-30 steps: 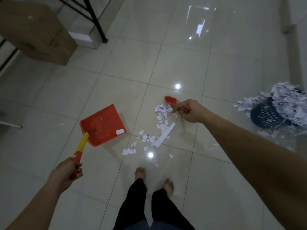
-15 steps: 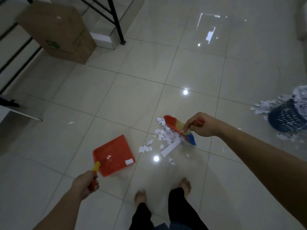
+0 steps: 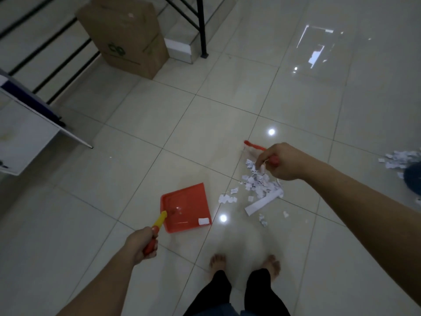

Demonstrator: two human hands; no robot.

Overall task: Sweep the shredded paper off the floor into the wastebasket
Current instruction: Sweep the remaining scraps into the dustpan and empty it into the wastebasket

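Paper (image 3: 259,185) mostly lay unswept on floor (image 3: 141,124); one scrap sat in dustpan (image 3: 185,207), gripped by left hand (image 3: 140,245); right hand (image 3: 281,160) gripped brush (image 3: 254,145); wastebasket (image 3: 413,179) well apart.

The shredded paper (image 3: 259,183) lies as a loose heap of small white pieces on the glossy tiled floor (image 3: 145,124), right of the middle; one longer white strip lies at its near edge, and a few pieces are scattered near it. The dustpan (image 3: 185,207) is red and square with a yellow and red handle; it lies left of the heap, one white piece inside. The brush (image 3: 254,147) is red, at the far side of the heap. The wastebasket (image 3: 412,179) is dark, at the right edge, partly out of view, more white shreds just beside it.
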